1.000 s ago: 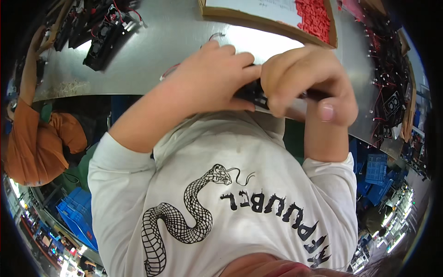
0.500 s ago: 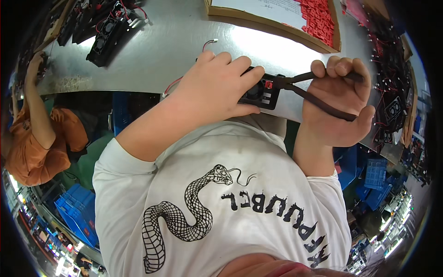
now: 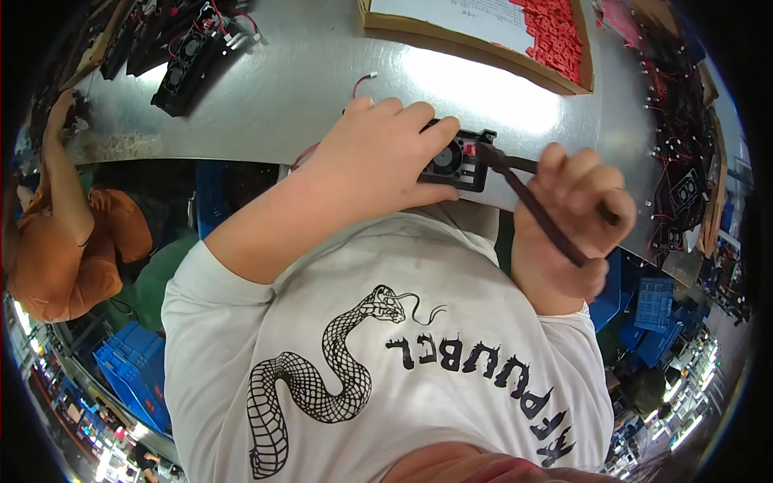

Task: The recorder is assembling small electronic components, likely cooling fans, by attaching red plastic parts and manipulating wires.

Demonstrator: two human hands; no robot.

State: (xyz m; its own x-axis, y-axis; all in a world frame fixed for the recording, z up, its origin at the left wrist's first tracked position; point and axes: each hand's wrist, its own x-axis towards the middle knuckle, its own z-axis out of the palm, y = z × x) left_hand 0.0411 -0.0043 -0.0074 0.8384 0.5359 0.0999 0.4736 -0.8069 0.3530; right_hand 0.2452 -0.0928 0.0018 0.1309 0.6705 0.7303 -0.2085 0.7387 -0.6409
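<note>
Pliers (image 3: 543, 216) have swung lower, the right hand (image 3: 576, 221) loosely curled about them, and reach a red piece (image 3: 470, 149) on the black fan unit (image 3: 445, 158), which the left hand (image 3: 386, 146), half-closed, grips and partly covers; a cardboard box (image 3: 483, 54) lies beyond.

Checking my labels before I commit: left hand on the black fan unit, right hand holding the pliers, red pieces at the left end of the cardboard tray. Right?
One fix: in the head view, the red pieces are at the right end of the cardboard tray. Left hand on the black fan unit, right hand holding the pliers: correct.
</note>
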